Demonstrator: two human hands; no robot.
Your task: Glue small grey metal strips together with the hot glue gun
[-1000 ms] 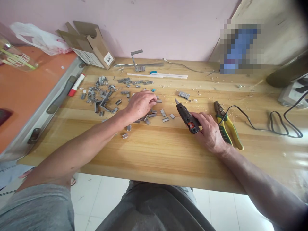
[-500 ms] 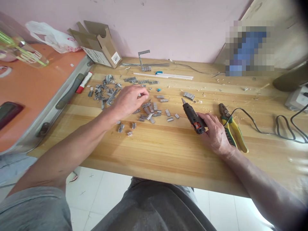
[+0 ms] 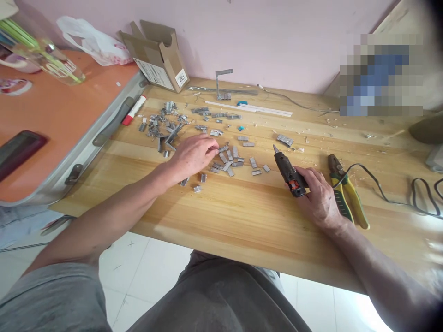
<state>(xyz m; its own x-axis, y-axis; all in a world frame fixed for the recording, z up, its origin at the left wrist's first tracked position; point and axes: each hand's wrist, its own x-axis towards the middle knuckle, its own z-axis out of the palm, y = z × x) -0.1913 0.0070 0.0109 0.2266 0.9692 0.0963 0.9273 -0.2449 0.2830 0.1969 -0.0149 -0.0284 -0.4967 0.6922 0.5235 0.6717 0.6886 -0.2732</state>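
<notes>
Partly hidden under the right hand (image 3: 320, 196), the black glue gun (image 3: 288, 169) lies on the wooden table (image 3: 242, 216), nozzle pointing up-left, fingers wrapped round its handle. The left hand (image 3: 194, 154) curls over small grey metal pieces (image 3: 228, 159) (whether it pinches one is unclear). Pink wall (image 3: 263, 41) behind.

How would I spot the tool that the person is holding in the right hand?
Start at the wooden table and follow the black cord in from the right edge, past the yellow-handled pliers. Just left of them the right hand grips a glue gun. It is stubby and black, with a pointed metal tip and a red patch near the fingers.
</notes>
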